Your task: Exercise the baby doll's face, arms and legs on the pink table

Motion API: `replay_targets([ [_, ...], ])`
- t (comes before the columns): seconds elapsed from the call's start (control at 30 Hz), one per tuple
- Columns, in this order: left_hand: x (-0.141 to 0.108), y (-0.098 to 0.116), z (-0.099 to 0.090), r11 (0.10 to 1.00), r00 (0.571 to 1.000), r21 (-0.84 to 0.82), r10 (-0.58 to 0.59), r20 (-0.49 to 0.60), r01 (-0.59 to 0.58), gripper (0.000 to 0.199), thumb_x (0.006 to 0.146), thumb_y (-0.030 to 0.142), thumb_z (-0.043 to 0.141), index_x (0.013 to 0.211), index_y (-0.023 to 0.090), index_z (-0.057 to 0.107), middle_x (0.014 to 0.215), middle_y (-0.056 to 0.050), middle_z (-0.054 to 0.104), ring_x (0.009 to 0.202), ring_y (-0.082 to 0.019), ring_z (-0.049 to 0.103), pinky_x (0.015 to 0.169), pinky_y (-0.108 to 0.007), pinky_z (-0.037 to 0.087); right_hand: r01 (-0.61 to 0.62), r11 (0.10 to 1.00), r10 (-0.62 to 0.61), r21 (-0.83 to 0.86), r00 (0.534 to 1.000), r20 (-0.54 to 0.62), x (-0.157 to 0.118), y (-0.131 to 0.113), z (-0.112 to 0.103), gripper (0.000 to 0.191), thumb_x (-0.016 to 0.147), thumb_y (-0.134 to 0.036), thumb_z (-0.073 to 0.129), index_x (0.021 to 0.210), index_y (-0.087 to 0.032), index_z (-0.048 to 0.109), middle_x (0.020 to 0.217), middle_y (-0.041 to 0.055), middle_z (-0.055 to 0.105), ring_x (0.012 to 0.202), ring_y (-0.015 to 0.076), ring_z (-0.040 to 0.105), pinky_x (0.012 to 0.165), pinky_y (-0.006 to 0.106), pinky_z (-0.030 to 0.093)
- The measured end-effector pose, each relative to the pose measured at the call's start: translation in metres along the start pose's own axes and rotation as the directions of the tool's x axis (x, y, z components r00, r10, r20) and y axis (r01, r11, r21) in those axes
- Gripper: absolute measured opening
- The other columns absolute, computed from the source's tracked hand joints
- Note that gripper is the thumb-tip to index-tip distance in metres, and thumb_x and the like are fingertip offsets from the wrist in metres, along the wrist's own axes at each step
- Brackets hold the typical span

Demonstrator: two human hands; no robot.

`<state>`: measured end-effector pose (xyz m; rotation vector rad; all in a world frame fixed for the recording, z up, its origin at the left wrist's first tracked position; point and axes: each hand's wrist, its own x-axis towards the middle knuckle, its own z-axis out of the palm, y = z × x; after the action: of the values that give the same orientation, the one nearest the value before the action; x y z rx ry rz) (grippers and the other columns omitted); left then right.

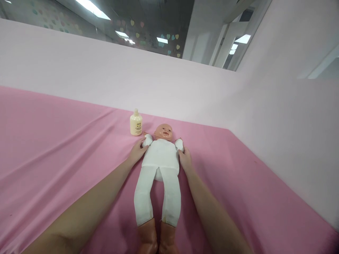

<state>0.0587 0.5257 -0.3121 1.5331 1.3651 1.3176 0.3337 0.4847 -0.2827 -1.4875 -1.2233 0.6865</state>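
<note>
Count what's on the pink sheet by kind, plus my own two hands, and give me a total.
Dolls: 1, the doll lying face up
Bottles: 1, the cream-coloured bottle
Hands: 2, the left hand and the right hand, each at one of the doll's arms
Total: 4

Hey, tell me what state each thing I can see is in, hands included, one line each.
Doll: lying on its back, face up, arms bent upward, legs stretched out.
Left hand: holding one doll arm.
Right hand: holding the other.
Bottle: standing upright; too small to tell if its top is closed.
Pink sheet: spread out, creased at left.
Ceiling light: lit.
</note>
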Motion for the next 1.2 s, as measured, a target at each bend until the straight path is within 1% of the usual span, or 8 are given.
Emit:
replay_targets([
  [0.27,-0.0021,0.0032,-0.0001,1.000,1.000,0.012,-0.003,0.001,0.003,0.065,0.082,0.039,0.067,0.143,0.020,0.056,0.130,-0.011,0.067,0.116,-0.029,0.064,0.106,-0.047,0.047,0.012,1.000,-0.012,0.003,1.000,0.006,-0.0037,-0.0041,-0.0014,0.050,0.079,-0.032,0.052,0.126,-0.020,0.065,0.120,0.0074,0.069,0.109,0.0227,0.064,0.102,0.036,0.051],
  [0.37,-0.0033,0.0057,0.0003,1.000,1.000,0.002,0.004,-0.005,-0.004,0.066,0.081,0.038,0.067,0.143,0.019,0.056,0.133,-0.012,0.066,0.117,-0.030,0.063,0.107,-0.047,0.046,0.012,1.000,-0.012,0.012,1.000,0.008,-0.0051,-0.0056,-0.0018,0.050,0.078,-0.032,0.052,0.125,-0.020,0.065,0.118,0.0072,0.070,0.108,0.0230,0.064,0.101,0.036,0.051],
  [0.53,-0.0034,0.0067,0.0011,1.000,1.000,-0.021,0.002,-0.022,-0.003,0.065,0.079,0.039,0.070,0.140,0.019,0.059,0.130,-0.012,0.067,0.118,-0.029,0.063,0.108,-0.045,0.046,0.037,0.999,-0.037,0.020,0.999,0.003,-0.0034,-0.0034,-0.0010,0.049,0.078,-0.031,0.052,0.124,-0.021,0.065,0.116,0.0064,0.070,0.106,0.0230,0.064,0.100,0.036,0.052],
  [0.77,-0.0005,0.0006,0.0001,1.000,1.000,0.016,0.010,0.000,-0.010,0.066,0.082,0.038,0.067,0.144,0.020,0.055,0.135,-0.012,0.065,0.120,-0.030,0.061,0.107,-0.046,0.046,0.001,1.000,-0.001,0.013,1.000,0.009,-0.0019,-0.0020,-0.0008,0.053,0.079,-0.032,0.053,0.129,-0.019,0.064,0.121,0.0084,0.069,0.110,0.0235,0.064,0.103,0.036,0.051],
  [0.93,-0.0012,0.0018,0.0000,1.000,1.000,0.026,0.015,0.007,-0.015,0.066,0.082,0.038,0.065,0.144,0.019,0.054,0.137,-0.012,0.064,0.120,-0.030,0.061,0.106,-0.046,0.046,0.006,1.000,-0.006,0.017,1.000,0.002,-0.0025,-0.0026,-0.0008,0.053,0.078,-0.031,0.052,0.128,-0.019,0.064,0.121,0.0083,0.069,0.110,0.0235,0.064,0.104,0.038,0.050],
  [1.13,-0.0028,0.0054,0.0005,1.000,1.000,0.007,0.011,-0.008,-0.011,0.066,0.081,0.040,0.066,0.142,0.018,0.056,0.129,-0.013,0.067,0.114,-0.029,0.064,0.105,-0.045,0.047,0.005,1.000,-0.005,0.013,1.000,0.006,-0.0028,-0.0030,-0.0009,0.053,0.079,-0.031,0.052,0.129,-0.018,0.063,0.124,0.0084,0.068,0.113,0.0229,0.063,0.106,0.036,0.049],
  [1.2,-0.0030,0.0057,0.0005,1.000,1.000,0.005,0.010,-0.010,-0.010,0.065,0.081,0.040,0.067,0.142,0.018,0.057,0.130,-0.013,0.067,0.115,-0.029,0.064,0.105,-0.045,0.047,0.001,1.000,-0.001,0.018,1.000,0.008,-0.0033,-0.0041,-0.0011,0.054,0.079,-0.031,0.052,0.130,-0.019,0.063,0.123,0.0082,0.068,0.112,0.0229,0.063,0.105,0.036,0.049],
])
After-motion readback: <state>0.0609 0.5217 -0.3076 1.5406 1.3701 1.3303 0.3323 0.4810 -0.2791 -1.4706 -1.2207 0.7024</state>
